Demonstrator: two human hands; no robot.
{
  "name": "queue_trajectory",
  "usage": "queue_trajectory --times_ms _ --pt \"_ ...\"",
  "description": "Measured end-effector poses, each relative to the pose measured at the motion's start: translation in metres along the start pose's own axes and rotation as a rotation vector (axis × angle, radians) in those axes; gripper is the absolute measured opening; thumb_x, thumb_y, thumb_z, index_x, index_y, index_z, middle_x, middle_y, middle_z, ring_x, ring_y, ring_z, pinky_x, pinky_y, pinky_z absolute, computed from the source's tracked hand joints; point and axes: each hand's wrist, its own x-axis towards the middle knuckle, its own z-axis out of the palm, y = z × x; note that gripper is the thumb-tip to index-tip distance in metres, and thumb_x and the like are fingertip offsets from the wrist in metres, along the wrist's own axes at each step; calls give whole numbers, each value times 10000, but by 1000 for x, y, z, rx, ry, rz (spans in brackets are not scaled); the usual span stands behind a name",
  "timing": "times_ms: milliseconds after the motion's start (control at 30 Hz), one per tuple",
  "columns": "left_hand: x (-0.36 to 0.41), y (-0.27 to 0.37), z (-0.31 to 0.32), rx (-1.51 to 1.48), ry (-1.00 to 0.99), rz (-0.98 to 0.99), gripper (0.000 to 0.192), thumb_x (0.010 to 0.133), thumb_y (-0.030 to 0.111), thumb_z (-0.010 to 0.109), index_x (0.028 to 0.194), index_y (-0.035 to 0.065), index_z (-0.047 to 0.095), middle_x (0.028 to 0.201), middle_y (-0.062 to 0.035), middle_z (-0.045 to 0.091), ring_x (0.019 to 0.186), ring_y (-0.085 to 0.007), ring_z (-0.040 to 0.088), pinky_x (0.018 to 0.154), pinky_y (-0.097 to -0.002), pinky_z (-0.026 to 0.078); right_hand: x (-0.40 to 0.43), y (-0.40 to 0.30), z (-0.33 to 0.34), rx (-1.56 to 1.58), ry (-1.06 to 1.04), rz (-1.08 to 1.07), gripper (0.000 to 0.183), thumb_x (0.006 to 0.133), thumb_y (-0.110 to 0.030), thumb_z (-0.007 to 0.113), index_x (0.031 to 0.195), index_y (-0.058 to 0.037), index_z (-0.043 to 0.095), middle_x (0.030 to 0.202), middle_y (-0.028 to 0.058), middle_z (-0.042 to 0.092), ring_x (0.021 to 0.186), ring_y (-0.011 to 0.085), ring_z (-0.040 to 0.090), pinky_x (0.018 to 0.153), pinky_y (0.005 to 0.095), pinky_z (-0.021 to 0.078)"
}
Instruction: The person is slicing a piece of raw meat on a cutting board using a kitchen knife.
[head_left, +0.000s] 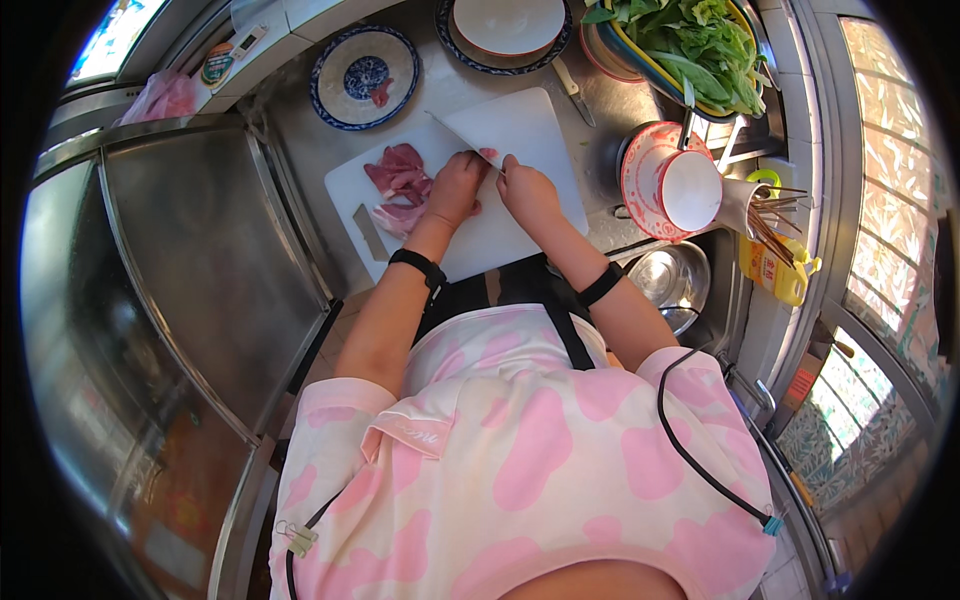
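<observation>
A white plastic cutting board (532, 135) lies on the steel counter before me. My right hand (529, 191) grips a kitchen knife (455, 130), its blade slanting up to the left over the board. Close beside the blade, my left hand (456, 187) has its fingers curled down on a piece of meat, mostly hidden beneath them. Raw meat pieces (399, 174) lie left of that hand, with paler, fatty meat (397, 217) below them. A small slice of meat (489, 153) is at the blade. Beyond the board, a blue-rimmed plate (341, 103) holds a small meat piece (382, 92).
A small knife (576, 94) rests behind the board, near a white bowl (510, 22). Leafy greens (697, 56) fill a basket at the back right. Stacked red-patterned dishes (641, 180), a chopstick holder (739, 202) and a sink with a metal bowl (671, 277) are at right.
</observation>
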Motion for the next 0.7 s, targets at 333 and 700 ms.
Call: queue_trajectory --times_ms 333,700 --pt "-2 6 2 -3 94 -34 184 806 102 676 987 77 654 984 -106 626 947 -312 606 791 -407 519 -20 33 5 -104 -70 89 221 918 -238 563 986 -28 565 757 223 665 713 406 657 652 511 515" --pt "-11 9 -2 -180 245 -179 163 852 114 671 1004 61 645 974 -116 635 918 -322 624 771 -413 520 -96 69 -32 69 32 65 196 903 -195 582 979 -15 577 734 235 646 721 443 636 660 525 496"
